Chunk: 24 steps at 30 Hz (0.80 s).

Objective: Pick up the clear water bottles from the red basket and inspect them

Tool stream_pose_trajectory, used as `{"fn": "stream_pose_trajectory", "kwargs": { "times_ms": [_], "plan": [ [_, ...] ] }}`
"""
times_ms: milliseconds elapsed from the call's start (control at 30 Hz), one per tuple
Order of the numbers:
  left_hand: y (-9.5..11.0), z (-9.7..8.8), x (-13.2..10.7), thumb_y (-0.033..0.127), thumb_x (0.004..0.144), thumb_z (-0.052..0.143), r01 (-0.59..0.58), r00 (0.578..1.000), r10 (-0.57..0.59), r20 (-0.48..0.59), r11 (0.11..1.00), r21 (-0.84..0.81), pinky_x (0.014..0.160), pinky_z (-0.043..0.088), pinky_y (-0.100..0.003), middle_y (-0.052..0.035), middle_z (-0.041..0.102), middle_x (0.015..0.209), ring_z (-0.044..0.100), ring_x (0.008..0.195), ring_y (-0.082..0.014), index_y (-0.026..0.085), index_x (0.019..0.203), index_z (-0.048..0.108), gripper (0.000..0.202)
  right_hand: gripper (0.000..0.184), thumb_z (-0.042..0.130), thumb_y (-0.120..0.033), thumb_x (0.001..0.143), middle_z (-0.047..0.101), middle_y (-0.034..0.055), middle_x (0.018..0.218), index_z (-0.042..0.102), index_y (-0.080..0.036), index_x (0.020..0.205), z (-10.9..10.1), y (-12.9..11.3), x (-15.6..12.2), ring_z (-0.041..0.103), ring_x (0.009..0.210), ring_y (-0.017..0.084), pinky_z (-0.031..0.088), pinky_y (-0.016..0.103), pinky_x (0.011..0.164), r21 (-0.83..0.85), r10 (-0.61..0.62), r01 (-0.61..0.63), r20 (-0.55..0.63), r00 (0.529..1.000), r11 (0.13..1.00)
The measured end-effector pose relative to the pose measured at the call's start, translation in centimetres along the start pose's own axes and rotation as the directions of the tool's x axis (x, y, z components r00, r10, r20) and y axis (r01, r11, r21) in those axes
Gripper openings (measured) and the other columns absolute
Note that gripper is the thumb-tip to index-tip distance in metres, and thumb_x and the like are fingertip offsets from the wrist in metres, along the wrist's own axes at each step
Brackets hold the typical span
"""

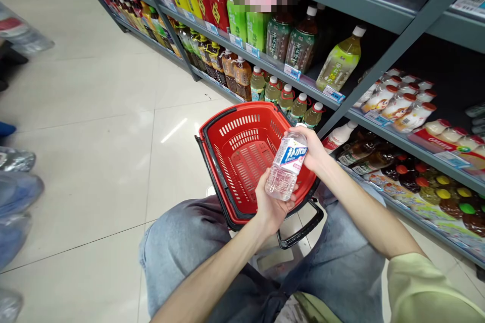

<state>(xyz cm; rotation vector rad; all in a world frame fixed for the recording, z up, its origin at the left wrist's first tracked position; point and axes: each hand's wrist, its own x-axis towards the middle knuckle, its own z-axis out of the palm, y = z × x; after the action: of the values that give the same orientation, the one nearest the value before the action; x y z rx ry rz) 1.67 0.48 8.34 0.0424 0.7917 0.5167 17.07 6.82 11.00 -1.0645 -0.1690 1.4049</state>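
A clear plastic drink bottle [286,167] with a white, blue and pink label is held over a red shopping basket [242,126]. My left hand [271,206] cups its base from below, fingers wrapped round it. My right hand [312,149] grips its upper end near the cap. The basket stands on the floor in front of my knees; nothing shows inside it, and its black handles are folded down.
Grey shop shelves [341,2] run along the right, packed with tea, juice and yoghurt bottles, with price tags on the edges. White tiled floor [98,126] spreads to the left. Plastic-wrapped packs [17,186] lie at the left edge.
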Motion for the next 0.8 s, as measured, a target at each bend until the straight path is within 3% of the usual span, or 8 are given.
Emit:
{"fn": "stream_pose_trajectory", "kwargs": {
  "times_ms": [567, 700, 800],
  "plan": [
    [-0.1, -0.2, 0.1, 0.057, 0.097, 0.044, 0.005, 1.000, -0.004, 0.021, 1.000, -0.024, 0.045, 0.040, -0.022, -0.0124, 0.069, 0.077, 0.057, 0.048, -0.0149, 0.010, 0.106, 0.066, 0.053, 0.012, 0.071, -0.015, 0.070, 0.070, 0.0008, 0.066, 0.060, -0.018, 0.069, -0.3, 0.2, 0.6, 0.061, 0.054, 0.012, 0.053, 0.023, 0.055, -0.010, 0.027, -0.027, -0.008, 1.000, 1.000],
    [0.1, 0.1, -0.1, 0.053, 0.097, 0.048, -0.022, 1.000, 0.022, -0.017, 1.000, -0.012, 0.047, 0.039, -0.024, -0.0107, 0.068, 0.079, 0.058, 0.051, -0.0160, 0.013, 0.104, 0.063, 0.044, 0.006, 0.067, -0.018, 0.072, 0.069, -0.0003, 0.065, 0.061, -0.017, 0.071, -0.6, 0.7, 1.4, 0.061, 0.054, 0.012, 0.053, 0.023, 0.057, 0.012, 0.088, -0.088, 0.009, 0.996, 0.996],
    [0.5, 0.1, -0.1, 0.040, 0.095, 0.055, -0.117, 0.990, 0.121, -0.079, 0.992, 0.045, 0.049, 0.041, -0.025, -0.0054, 0.066, 0.077, 0.062, 0.058, -0.0180, 0.017, 0.101, 0.061, 0.025, 0.010, 0.059, -0.020, 0.077, 0.064, -0.0017, 0.058, 0.059, -0.017, 0.068, -0.1, 0.8, 1.8, 0.058, 0.051, 0.010, 0.050, 0.020, 0.058, -0.035, 0.131, -0.130, 0.016, 0.991, 0.991]
  ]
}}
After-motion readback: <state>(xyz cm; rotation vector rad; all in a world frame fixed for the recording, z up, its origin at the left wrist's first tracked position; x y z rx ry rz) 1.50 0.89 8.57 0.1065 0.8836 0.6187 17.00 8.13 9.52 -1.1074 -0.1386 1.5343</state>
